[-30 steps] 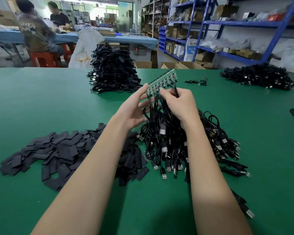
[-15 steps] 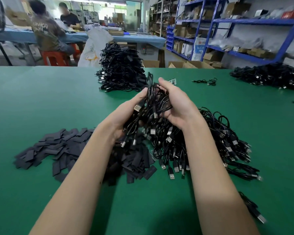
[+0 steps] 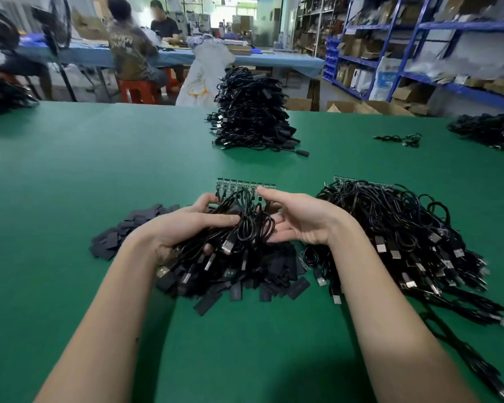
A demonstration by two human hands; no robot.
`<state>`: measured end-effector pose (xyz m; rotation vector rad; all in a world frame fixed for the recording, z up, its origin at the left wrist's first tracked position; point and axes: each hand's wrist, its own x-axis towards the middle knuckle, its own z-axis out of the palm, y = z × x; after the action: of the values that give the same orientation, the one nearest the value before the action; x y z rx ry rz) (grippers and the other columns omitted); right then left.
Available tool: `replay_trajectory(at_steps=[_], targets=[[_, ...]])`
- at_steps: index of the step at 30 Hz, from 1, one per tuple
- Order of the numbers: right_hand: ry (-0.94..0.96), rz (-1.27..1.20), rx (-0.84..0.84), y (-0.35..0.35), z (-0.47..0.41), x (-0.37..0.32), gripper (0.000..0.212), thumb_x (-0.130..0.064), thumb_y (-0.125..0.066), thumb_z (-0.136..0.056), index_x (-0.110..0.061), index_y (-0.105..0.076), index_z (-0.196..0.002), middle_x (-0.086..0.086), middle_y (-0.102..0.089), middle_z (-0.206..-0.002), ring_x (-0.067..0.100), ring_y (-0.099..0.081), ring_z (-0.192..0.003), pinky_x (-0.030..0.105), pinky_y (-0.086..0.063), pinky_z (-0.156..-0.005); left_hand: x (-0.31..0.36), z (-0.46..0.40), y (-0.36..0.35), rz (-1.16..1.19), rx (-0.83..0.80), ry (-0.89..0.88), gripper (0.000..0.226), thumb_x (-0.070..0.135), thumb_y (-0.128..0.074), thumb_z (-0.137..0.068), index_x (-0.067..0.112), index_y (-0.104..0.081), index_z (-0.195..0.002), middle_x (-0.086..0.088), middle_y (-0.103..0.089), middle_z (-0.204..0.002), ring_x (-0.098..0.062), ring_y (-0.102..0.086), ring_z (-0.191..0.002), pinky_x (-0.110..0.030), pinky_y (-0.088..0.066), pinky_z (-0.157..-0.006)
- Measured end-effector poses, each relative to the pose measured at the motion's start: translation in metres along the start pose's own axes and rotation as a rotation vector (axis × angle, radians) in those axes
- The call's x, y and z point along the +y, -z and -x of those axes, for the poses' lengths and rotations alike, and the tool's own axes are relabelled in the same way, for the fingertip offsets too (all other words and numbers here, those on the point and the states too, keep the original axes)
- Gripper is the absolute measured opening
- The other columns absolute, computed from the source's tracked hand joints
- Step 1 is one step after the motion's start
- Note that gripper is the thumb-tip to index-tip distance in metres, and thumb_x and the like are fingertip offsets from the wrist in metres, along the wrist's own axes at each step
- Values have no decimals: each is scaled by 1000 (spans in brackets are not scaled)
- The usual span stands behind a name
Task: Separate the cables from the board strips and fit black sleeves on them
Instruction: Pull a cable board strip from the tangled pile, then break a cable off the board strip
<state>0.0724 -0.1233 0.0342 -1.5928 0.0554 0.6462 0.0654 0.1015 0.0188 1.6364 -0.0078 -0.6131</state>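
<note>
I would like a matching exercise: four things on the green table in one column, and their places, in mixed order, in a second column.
Things:
1. sleeves
2. cable stack
3. board strip
4. lone cable

Places:
A. just beyond the fingertips
B. far right, alone on the table
C. under and left of the left hand
D. far centre, piled tall

Pairs: 1-C, 2-D, 3-A, 4-B

Head cam, fwd-down, close over table (image 3: 70, 184)
</note>
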Motion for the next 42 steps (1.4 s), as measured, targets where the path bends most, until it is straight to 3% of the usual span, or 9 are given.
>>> replay_trajectory(at_steps=[5,8,11,15,19,23,28,33,42], targets=[[42,-173,-25,-10,-4,8,18,-23,-48,-108,-8,-57,-101,10,-71,-64,16,-72,-55,21,-58,-49,-7,16,25,-87,-110,4,114,49,-100,-36,38,-45,-135,15,-73,-116,-9,-73,-92,-25,-59,-62],[55,-257,-108,-25,-7,8,18,-13,-47,-107,-3,-56,-96,9,-69,-60,14,-72,-53,17,-54,-43,-15,16,39,-32,-91,-7,123,71,-93,-33,31,-51,-142,16,-58,-140,-3,-64,-116,-28,-51,-98],[42,-265,-134,-46,-16,8,18,-11,-46,-107,-3,-56,-95,9,-69,-61,16,-73,-55,18,-55,-44,-17,15,51,25,-116,-8,46,69,-61,-73,39,-78,-104,17,-73,-118,1,-70,-101,-21,-59,-76],[63,-51,-40,-66,-29,13,16,-19,-47,-108,-8,-58,-104,7,-66,-71,14,-69,-58,22,-59,-51,-21,11,69,-27,-134,34,65,67,-51,-82,22,-67,-126,-2,-73,-123,-16,-71,-111,-28,-57,-82],[88,85,33,-64,-35,18,32,-27,-55,-106,-5,-52,-128,16,-63,-90,18,-65,-63,22,-56,-51,-22,9,77,-128,-75,-12,51,60,-52,-90,18,-74,-108,-8,-77,-104,-21,-73,-96,-35,-56,-82],[160,144,38,-60,-34,17,19,-27,-61,-103,-10,-56,-109,9,-70,-75,10,-61,-51,17,-45,-43,-17,4,80,-301,303,-28,49,70,-53,-91,22,-59,-89,2,-62,-79,-15,-57,-71,-30,-44,-59],[225,225,65,-62,-39,16,20,-27,-65,-100,-8,-59,-98,-4,-61,-64,6,-46,-46,16,-29,-36,-5,-18,42,-575,786,-541,23,44,-54,-100,23,-64,-99,5,-68,-94,-17,-64,-89,-30,-49,-84],[260,253,74,-66,-42,15,23,-26,-67,-98,-16,-53,-81,-9,-56,-57,4,-39,-42,16,-25,-37,-5,-31,20,-820,770,-668,52,44,-48,-104,15,-44,-61,-1,-46,-53,-26,-48,-63,-36,-28,-59],[357,-75,260,-68,-51,20,12,-20,-83,-85,-11,-77,-89,-3,-71,-68,9,-67,-63,17,-54,-56,-8,-27,16,-898,861,-694,61,38,-49,-105,21,-30,-49,4,-29,-40,-7,-35,-45,-33,-26,-72]])
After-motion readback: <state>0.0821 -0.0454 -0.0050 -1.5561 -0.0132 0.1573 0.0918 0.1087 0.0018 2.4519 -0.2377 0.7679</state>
